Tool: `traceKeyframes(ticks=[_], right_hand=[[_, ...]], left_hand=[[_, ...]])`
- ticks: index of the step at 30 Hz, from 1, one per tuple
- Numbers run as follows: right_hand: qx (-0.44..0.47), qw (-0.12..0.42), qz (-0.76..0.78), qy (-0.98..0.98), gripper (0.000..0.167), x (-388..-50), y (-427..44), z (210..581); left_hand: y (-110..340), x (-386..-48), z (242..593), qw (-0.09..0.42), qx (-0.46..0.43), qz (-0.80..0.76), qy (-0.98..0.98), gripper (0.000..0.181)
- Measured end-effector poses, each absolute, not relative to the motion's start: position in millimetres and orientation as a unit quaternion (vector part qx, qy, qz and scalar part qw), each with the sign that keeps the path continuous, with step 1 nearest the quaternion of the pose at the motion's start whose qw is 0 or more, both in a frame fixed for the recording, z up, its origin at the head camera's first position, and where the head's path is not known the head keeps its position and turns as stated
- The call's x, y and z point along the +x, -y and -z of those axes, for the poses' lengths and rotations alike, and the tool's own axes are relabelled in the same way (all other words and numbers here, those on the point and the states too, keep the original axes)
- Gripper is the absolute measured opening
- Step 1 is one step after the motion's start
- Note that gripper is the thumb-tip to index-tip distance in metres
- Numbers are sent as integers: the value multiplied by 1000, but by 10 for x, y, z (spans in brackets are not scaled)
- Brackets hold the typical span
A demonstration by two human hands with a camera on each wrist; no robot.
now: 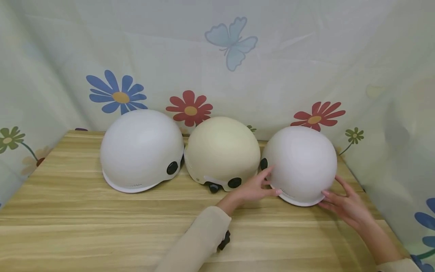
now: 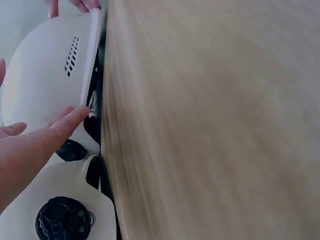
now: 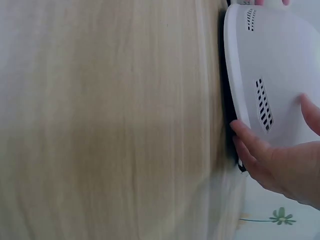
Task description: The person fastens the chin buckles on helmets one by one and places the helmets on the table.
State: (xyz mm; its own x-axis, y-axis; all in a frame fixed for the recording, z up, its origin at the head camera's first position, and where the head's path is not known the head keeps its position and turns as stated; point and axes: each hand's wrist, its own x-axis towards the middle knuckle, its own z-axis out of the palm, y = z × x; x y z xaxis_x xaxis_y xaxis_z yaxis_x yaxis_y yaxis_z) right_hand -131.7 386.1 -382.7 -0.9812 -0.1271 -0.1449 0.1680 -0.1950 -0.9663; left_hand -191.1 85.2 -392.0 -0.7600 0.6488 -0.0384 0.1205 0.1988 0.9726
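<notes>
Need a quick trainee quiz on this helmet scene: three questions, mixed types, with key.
1. True or false: in the head view, the cream domed hard-shell helmet sits between the leftmost white domed helmet and the rightmost white domed helmet.
2. Choose: the person's left grip and right grip are both at which helmet? A) leftmost B) middle C) rightmost
3. Fill in: the large printed flower just above the leftmost white domed helmet has ____ petals.

Key: 1 true; 2 C; 3 blue
</notes>
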Motion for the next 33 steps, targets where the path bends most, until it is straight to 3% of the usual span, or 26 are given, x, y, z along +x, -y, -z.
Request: traceKeyframes(ticks=[22, 29, 33], right_hand=[[75, 43, 634, -769, 88, -1453, -3872, 3900], [65, -29, 613, -787, 66, -1579, -4125, 4184], [46, -41, 613, -788, 51, -1610, -4181, 4252]], left_hand=[[-730, -1872, 3810, 252, 274, -552, -746, 72], [-537, -1840, 3755, 231, 273, -543, -760, 62], [-422, -1838, 3753, 227, 266, -547, -761, 58]])
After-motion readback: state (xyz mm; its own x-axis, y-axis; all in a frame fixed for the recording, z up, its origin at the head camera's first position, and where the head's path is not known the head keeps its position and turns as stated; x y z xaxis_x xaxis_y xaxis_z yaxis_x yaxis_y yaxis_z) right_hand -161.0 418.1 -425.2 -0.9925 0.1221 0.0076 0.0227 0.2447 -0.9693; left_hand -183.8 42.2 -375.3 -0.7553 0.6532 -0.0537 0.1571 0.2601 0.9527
